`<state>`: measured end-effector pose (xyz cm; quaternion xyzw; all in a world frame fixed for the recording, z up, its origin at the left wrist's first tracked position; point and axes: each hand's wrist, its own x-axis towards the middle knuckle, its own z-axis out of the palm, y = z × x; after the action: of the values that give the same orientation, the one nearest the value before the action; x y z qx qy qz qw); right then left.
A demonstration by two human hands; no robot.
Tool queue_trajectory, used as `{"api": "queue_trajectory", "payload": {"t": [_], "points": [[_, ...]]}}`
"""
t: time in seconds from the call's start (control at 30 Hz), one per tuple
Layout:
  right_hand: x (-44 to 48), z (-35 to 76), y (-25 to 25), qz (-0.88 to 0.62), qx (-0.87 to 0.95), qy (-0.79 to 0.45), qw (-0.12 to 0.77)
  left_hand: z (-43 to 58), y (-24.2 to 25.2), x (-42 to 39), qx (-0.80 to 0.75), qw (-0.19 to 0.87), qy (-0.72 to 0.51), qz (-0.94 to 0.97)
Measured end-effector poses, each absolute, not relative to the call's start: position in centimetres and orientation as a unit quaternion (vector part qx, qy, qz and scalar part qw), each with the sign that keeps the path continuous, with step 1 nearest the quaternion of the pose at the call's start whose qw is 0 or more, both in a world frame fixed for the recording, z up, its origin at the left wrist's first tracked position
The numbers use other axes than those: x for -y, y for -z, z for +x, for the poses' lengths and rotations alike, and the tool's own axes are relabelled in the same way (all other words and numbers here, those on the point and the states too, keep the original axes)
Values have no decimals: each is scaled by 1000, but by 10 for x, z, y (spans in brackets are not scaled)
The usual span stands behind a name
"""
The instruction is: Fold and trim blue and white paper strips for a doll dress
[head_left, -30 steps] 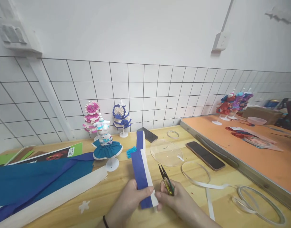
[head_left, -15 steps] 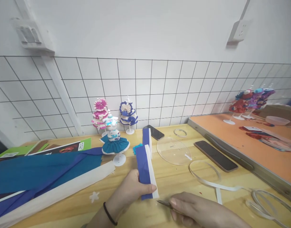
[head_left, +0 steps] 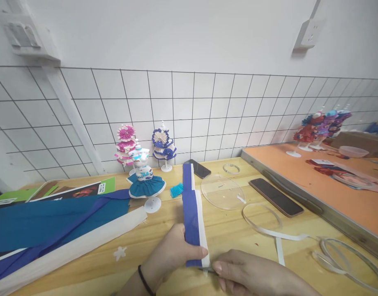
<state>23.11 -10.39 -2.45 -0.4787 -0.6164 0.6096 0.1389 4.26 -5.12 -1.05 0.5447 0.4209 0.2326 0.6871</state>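
Note:
My left hand point(head_left: 173, 248) pinches a folded purple-and-white strip of crepe paper or cloth point(head_left: 191, 222), thumb across its front near the lower end. The strip stands up from my fingers, and a second length of it shows behind. My right hand point(head_left: 238, 267) is closed round a thin, pointed dark metal tool point(head_left: 206, 269); its tip lies at the strip's bottom edge. My palm hides the tool's rear part, so whether it is scissors or tweezers I cannot tell. Left of the strip stands a small dress form point(head_left: 146, 185) with a teal skirt.
Teal sheet material point(head_left: 53, 218) and a long white strip point(head_left: 84, 244) cover the left side. Behind stand pink point(head_left: 126, 144) and purple point(head_left: 164, 146) decorated forms. To the right lie a clear disc point(head_left: 221, 191), a phone point(head_left: 275, 197) and ribbon loops point(head_left: 263, 220). An orange board point(head_left: 300, 174) borders the right.
The tool's tip has come left to the lower edge of the strip, and my hands are now closer together. The strip has moved slightly down and right. The view has shifted a little.

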Motion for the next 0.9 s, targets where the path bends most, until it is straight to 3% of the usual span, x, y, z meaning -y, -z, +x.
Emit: {"api": "queue_trajectory", "payload": {"t": [0.9], "points": [[101, 225, 20, -471, 604, -623, 156, 43, 14, 52, -452, 646, -201, 582]]}}
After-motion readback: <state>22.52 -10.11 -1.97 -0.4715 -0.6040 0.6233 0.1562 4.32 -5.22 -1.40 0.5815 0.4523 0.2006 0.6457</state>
